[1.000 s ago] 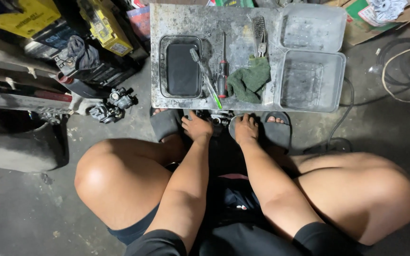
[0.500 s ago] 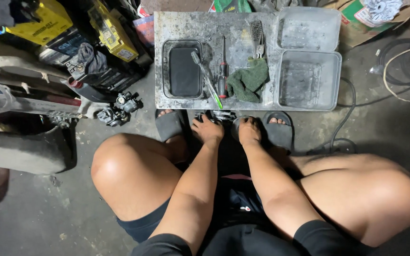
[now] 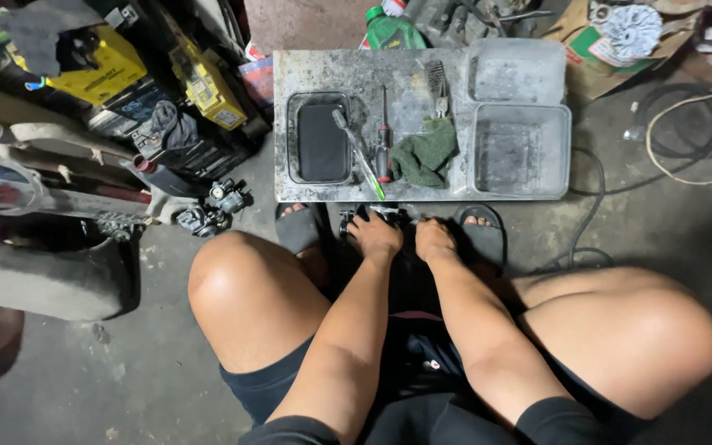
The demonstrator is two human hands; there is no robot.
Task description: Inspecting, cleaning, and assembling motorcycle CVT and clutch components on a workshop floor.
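I squat on a concrete floor with both arms reaching down between my knees. My left hand (image 3: 375, 236) and my right hand (image 3: 433, 239) grip a small dark metal part (image 3: 379, 214) on the floor between my sandalled feet; most of it is hidden under my fingers. Just beyond lies a dirty grey board (image 3: 409, 74). On it rest a black tray of dark liquid (image 3: 320, 140), a toothbrush with a green handle (image 3: 358, 152), a red-handled screwdriver (image 3: 383, 144), a wire brush (image 3: 436, 82) and a green rag (image 3: 424, 152).
Two empty clear plastic tubs (image 3: 522, 148) sit on the board's right side. Yellow and black boxes (image 3: 109, 70) and motorcycle parts crowd the left, with a small carburetor-like part (image 3: 212, 210) on the floor. Cables (image 3: 686, 132) coil at right. A green bottle (image 3: 393, 31) stands behind the board.
The view has drifted slightly, shifting the scene right and down. Both hands stay on the part between my feet, barely moved.
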